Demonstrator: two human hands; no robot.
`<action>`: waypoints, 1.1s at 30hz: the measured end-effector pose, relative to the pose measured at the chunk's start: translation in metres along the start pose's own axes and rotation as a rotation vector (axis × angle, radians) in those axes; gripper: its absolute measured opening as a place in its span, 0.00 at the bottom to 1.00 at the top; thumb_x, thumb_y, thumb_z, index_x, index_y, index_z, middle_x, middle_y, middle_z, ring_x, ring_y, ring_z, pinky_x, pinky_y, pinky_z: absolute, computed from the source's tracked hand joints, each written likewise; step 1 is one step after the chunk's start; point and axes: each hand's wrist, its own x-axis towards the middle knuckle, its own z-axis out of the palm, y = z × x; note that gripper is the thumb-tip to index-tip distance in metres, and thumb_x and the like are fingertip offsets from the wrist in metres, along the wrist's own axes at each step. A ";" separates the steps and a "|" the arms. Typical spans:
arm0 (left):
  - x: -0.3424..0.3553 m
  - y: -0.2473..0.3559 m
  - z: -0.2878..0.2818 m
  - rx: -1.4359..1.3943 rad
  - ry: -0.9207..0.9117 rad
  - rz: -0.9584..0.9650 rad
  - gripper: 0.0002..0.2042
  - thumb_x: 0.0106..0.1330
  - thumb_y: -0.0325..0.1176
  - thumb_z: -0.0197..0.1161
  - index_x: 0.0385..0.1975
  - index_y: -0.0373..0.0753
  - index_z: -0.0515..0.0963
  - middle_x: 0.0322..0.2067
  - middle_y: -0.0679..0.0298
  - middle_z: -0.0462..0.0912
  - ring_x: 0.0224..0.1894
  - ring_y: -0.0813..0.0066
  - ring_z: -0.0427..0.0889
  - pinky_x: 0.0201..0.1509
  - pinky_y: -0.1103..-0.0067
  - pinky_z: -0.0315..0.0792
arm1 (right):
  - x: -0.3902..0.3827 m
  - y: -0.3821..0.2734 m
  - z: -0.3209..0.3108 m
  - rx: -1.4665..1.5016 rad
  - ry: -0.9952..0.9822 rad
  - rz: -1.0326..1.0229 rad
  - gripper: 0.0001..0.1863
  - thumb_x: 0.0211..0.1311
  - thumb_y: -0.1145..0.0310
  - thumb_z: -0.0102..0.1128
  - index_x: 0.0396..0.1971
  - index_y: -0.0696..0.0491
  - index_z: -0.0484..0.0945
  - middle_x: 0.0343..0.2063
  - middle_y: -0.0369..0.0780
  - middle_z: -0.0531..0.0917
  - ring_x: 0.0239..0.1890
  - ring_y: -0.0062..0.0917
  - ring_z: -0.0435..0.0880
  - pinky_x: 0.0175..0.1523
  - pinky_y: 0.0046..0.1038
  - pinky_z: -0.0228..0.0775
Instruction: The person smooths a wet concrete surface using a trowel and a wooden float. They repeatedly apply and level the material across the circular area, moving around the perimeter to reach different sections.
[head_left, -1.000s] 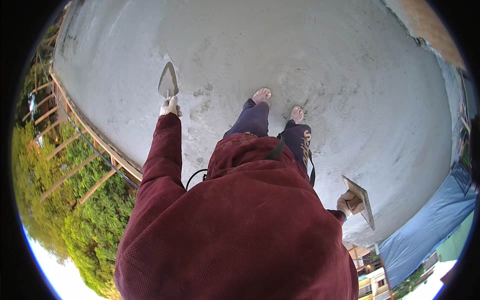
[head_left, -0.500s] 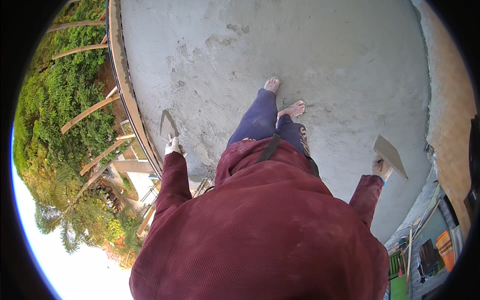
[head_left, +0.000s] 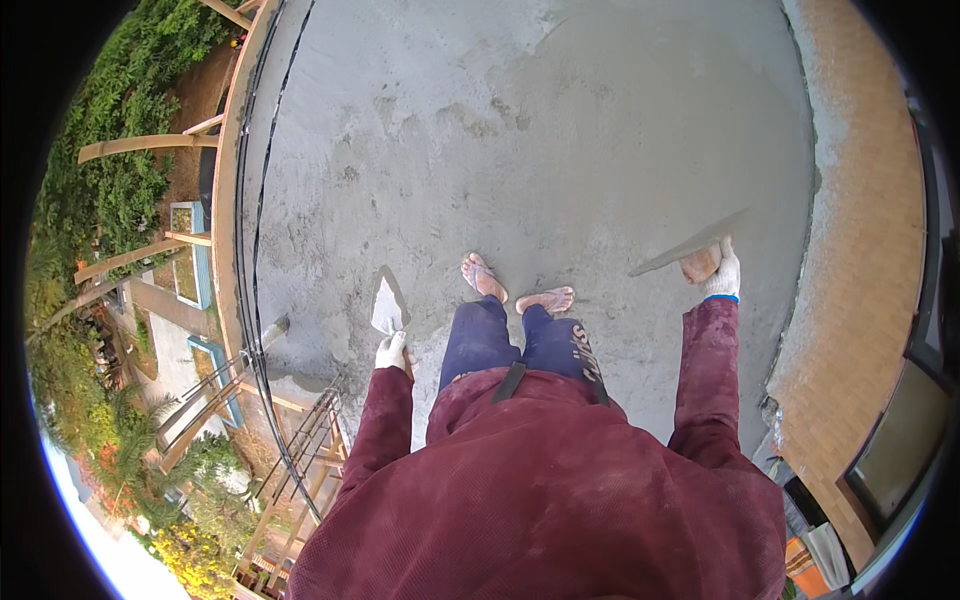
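Observation:
My left hand (head_left: 393, 352), in a white glove, is closed round the handle of a pointed masonry trowel (head_left: 388, 303). The trowel's tapered blade points away from me and has grey cement on it. My right hand (head_left: 725, 272), also gloved, grips a plastering trowel (head_left: 690, 246) by its light brown handle. This trowel's flat plate is tilted and seen nearly edge-on, above the floor at my right. Around my bare feet spreads a grey cement floor (head_left: 620, 130), smoother far ahead and rough and patchy near the left.
Black cables (head_left: 262, 200) run along a wooden edge board (head_left: 232, 190) on the left, with timber braces and greenery beyond. Thin steel bars (head_left: 310, 430) stand at the lower left. A brown tiled strip (head_left: 870, 230) borders the cement on the right, beside a dark-framed opening.
My body has turned and my feet now stand side by side. The right hand has swung forward with the plastering trowel; the pointed trowel remains in my left hand.

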 end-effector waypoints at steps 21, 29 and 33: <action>-0.043 0.046 0.191 -0.522 0.176 0.031 0.15 0.74 0.40 0.64 0.52 0.39 0.73 0.24 0.62 0.79 0.17 0.72 0.78 0.20 0.73 0.77 | 0.168 0.181 0.396 -1.748 -0.396 -0.711 0.44 0.64 0.58 0.65 0.79 0.37 0.55 0.61 0.52 0.80 0.62 0.48 0.79 0.67 0.40 0.70; 0.082 -0.035 0.267 -0.506 0.059 -0.016 0.19 0.73 0.38 0.65 0.57 0.36 0.71 0.27 0.62 0.79 0.21 0.72 0.78 0.24 0.75 0.76 | 0.325 0.367 0.366 -2.009 -0.731 -0.970 0.36 0.66 0.60 0.61 0.74 0.31 0.63 0.48 0.50 0.84 0.49 0.46 0.85 0.53 0.48 0.77; 0.128 -0.049 0.273 -0.492 0.038 -0.033 0.20 0.73 0.37 0.66 0.57 0.34 0.70 0.28 0.61 0.79 0.23 0.73 0.78 0.26 0.76 0.75 | 0.417 0.434 0.342 -1.971 -0.789 -1.165 0.34 0.66 0.60 0.62 0.72 0.32 0.65 0.39 0.46 0.84 0.39 0.45 0.85 0.46 0.48 0.77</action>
